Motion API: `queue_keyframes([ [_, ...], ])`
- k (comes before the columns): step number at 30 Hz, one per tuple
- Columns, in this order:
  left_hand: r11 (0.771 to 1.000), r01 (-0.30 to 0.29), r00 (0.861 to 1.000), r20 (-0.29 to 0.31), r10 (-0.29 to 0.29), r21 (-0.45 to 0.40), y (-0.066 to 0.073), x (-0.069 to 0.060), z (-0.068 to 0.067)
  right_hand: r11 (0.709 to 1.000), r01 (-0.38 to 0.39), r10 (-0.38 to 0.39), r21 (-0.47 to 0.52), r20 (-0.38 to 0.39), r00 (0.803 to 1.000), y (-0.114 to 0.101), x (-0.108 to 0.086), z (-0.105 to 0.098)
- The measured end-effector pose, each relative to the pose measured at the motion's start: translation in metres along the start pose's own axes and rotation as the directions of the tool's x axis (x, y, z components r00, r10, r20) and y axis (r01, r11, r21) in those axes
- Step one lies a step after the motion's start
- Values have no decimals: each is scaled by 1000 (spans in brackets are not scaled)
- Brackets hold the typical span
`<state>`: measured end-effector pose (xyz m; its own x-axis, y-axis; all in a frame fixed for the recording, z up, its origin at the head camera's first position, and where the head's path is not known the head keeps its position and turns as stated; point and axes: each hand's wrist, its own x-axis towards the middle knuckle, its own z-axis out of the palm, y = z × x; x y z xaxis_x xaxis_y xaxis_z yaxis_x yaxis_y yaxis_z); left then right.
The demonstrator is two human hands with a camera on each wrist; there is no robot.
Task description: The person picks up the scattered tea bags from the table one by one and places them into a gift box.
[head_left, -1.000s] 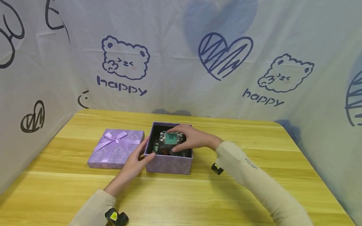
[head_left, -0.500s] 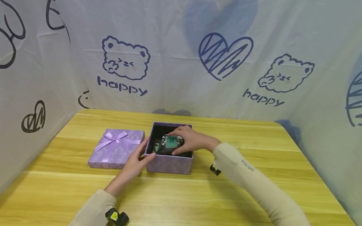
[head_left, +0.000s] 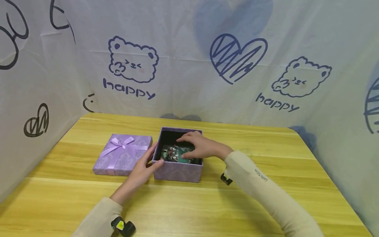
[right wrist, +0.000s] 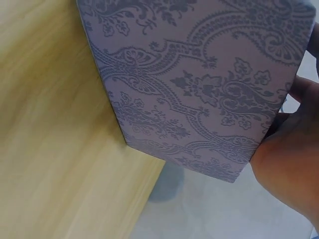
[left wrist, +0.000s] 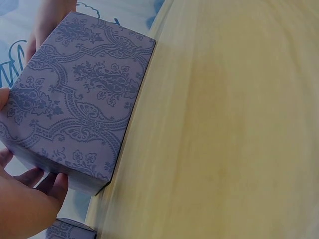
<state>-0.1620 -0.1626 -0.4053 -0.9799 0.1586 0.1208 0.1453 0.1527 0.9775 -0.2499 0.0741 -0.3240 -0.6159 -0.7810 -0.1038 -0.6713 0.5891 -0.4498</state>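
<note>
An uncovered purple gift box with a damask pattern and a dark inside stands on the table. Low inside it lies a dark, floral-patterned item with a green label; its exact kind is unclear. My left hand holds the box at its left front corner, thumb at the front rim and fingers along the left side. My right hand reaches over the right rim, its fingers and thumb spread apart above the item. In the right wrist view, the box wall hides the right fingertips.
Left of the box lies its purple lid, topped with a ribbon bow. The wooden table reaches back to a white cloth backdrop with drawn bears and hearts. Another cloth hangs at each side.
The labelled item has gone down deeper into the box, and the right hand's fingers have parted from its top. My left hand has kept its place on the box.
</note>
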Motion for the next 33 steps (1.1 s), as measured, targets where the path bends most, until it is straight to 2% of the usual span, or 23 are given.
queue_keyframes([
  [7,1000,5,1000,3,-5,-10,0,1,1,995,47,-34,91,-144,989,5,-10,5],
  [12,1000,-4,1000,8,4,-8,-1,3,2,995,14,14,103,-269,963,7,-21,7],
  [15,1000,-4,1000,12,4,0,-1,2,1,994,-26,58,106,-314,948,9,-29,9],
  [24,999,44,998,34,-44,5,9,1,-4,986,-155,164,52,-353,921,24,-65,11],
  [28,999,10,997,80,-13,32,13,-3,-10,977,-214,206,13,-346,915,30,-81,10],
  [31,993,-26,993,120,13,112,15,-9,-18,970,-243,225,-13,-330,917,34,-91,9],
  [33,973,-63,990,134,34,224,16,-12,-25,964,-264,237,-42,-322,917,36,-97,9],
])
